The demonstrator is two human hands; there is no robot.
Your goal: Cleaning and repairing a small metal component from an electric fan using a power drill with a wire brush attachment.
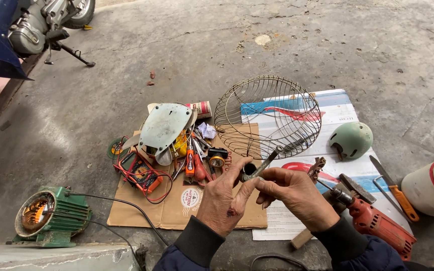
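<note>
left hand [223, 198] pinches one end of a small metal spanner [260, 168] | right hand [292, 194] closes fingers on its middle, above cardboard [177, 213] | red drill [377, 225] just right | wire fan guard [267, 116] beyond | risk: loose two-finger grip could drop spanner into tool pile [197, 160]

- One view only, worn on the person's head, so no second view shares the scene.
- It looks forward and steeply down at the concrete floor [287, 45], from above and behind the left hand [224, 198] and right hand [297, 198].
- Both hands sit close, low in the middle of the picture, sleeves cut by the near edge.
- The far left corner reaches a parked motorbike [41, 22]; the right edge cuts a white bucket [433, 185].
</note>
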